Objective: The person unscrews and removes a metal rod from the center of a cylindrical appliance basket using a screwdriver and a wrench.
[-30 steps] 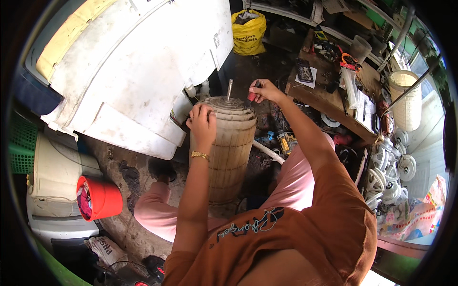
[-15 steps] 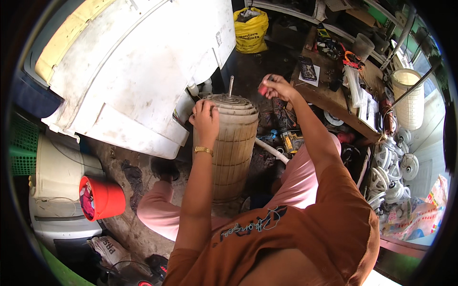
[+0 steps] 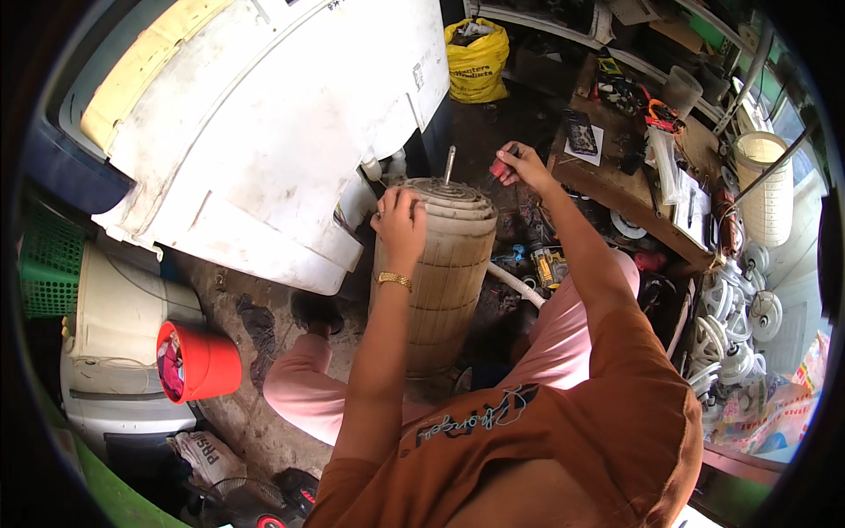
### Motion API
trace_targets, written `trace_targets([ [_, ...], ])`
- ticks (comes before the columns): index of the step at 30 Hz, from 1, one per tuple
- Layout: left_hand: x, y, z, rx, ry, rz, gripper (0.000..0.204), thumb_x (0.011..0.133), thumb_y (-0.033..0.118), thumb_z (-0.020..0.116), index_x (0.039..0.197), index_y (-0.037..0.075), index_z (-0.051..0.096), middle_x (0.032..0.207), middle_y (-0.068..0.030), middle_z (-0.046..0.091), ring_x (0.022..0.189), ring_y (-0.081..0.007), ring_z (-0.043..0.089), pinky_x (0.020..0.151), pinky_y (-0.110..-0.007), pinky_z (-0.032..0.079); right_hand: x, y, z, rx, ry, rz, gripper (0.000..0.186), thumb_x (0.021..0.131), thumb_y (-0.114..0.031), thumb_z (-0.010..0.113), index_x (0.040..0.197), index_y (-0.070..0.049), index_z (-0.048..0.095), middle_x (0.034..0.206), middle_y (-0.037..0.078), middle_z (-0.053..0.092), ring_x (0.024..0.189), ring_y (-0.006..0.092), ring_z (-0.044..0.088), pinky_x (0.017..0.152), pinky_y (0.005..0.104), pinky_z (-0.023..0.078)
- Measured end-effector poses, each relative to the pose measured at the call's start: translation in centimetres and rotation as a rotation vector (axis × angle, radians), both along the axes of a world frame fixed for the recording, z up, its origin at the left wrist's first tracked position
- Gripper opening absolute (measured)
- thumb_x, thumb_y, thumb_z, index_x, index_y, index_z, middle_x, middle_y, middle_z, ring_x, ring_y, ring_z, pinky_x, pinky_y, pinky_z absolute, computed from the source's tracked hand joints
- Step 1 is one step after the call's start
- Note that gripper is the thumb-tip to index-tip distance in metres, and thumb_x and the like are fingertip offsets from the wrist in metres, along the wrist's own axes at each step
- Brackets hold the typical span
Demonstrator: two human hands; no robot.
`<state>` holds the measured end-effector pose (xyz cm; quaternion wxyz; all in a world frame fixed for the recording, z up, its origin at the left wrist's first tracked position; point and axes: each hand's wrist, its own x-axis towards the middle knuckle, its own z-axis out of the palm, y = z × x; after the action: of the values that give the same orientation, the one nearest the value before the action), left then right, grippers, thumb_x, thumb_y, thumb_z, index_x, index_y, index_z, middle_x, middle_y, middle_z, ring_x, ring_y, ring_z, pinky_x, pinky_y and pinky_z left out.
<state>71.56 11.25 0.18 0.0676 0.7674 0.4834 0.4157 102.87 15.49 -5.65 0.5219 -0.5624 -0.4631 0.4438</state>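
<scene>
A dirty cream spin tub (image 3: 444, 282) stands upright on the floor between my legs, with ribbed sides and stepped rings on its upper end. From its middle a metal shaft (image 3: 450, 164) sticks up. My left hand (image 3: 402, 220) grips the tub's upper left edge, fingers bent over the rim. To the right of the shaft, my right hand (image 3: 525, 165) is raised and closed around the red and black handle of what looks like a screwdriver (image 3: 503, 167). The tool is apart from the tub, and its thin blade is hard to make out.
A large white machine casing (image 3: 282, 132) leans close on the left. A red bucket (image 3: 211, 361) with cloth sits nearer. At right, a wooden bench (image 3: 634, 189) carries tools and a phone. A pale hose (image 3: 515, 284) and a yellow drill (image 3: 550, 264) lie beside the tub.
The whole view has shifted slightly, so things appear farther right. My right hand has turned a little, showing more of the red handle. My left hand stays on the tub's edge.
</scene>
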Motion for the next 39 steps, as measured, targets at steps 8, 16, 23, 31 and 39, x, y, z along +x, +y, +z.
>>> trace_targets([
  [8, 0.6, -1.0, -0.6, 0.001, 0.028, 0.005, 0.009, 0.086, 0.021, 0.059, 0.092, 0.015, 0.061, 0.11, -0.0018, 0.056, 0.114, -0.0254, 0.05, 0.093, -0.053, 0.033, -3.5, -1.2, 6.9, 0.104, -0.212, 0.143, 0.018, 0.092, -0.018, 0.068, 0.091, -0.005, 0.055, 0.07, 0.005, 0.062, 0.053, 0.0093, 0.06, 0.047, 0.0233, 0.053],
  [16, 1.7, -1.2, -1.0, 0.035, 0.076, 0.025, 0.009, 0.084, 0.02, 0.06, 0.092, 0.015, 0.06, 0.108, -0.0027, 0.055, 0.111, -0.0258, 0.051, 0.091, -0.051, 0.033, -7.5, -1.5, 9.2, 0.336, -0.536, 0.213, 0.013, 0.088, -0.01, 0.069, 0.085, -0.003, 0.058, 0.067, 0.007, 0.065, 0.049, 0.0134, 0.059, 0.049, 0.0323, 0.047],
  [23, 4.3, -1.2, -0.4, 0.027, 0.092, -0.023, 0.009, 0.085, 0.02, 0.059, 0.092, 0.015, 0.061, 0.108, -0.002, 0.056, 0.111, -0.025, 0.051, 0.091, -0.051, 0.032, -6.6, 1.0, 9.2, 0.72, -0.7, 0.139, 0.015, 0.086, -0.009, 0.071, 0.085, -0.003, 0.058, 0.068, 0.006, 0.065, 0.052, 0.0119, 0.061, 0.05, 0.0296, 0.048],
  [31, 5.2, -2.1, -0.7, 0.048, 0.116, -0.059, 0.008, 0.085, 0.02, 0.06, 0.091, 0.015, 0.061, 0.108, -0.0027, 0.056, 0.111, -0.0251, 0.051, 0.092, -0.052, 0.032, -5.9, 2.2, 9.5, 0.32, -0.823, 0.292, 0.015, 0.084, -0.011, 0.074, 0.085, -0.002, 0.062, 0.066, 0.007, 0.066, 0.056, 0.0139, 0.063, 0.055, 0.0288, 0.05],
  [39, 5.1, -2.5, -0.6, 0.046, 0.099, -0.083, 0.01, 0.082, 0.022, 0.061, 0.09, 0.015, 0.061, 0.11, -0.0033, 0.056, 0.11, -0.0256, 0.05, 0.096, -0.053, 0.03, -4.1, 3.5, 7.8, 0.175, -0.878, 0.373, 0.019, 0.081, -0.013, 0.077, 0.088, 0.0, 0.065, 0.076, 0.008, 0.069, 0.059, 0.0144, 0.065, 0.055, 0.0284, 0.051],
])
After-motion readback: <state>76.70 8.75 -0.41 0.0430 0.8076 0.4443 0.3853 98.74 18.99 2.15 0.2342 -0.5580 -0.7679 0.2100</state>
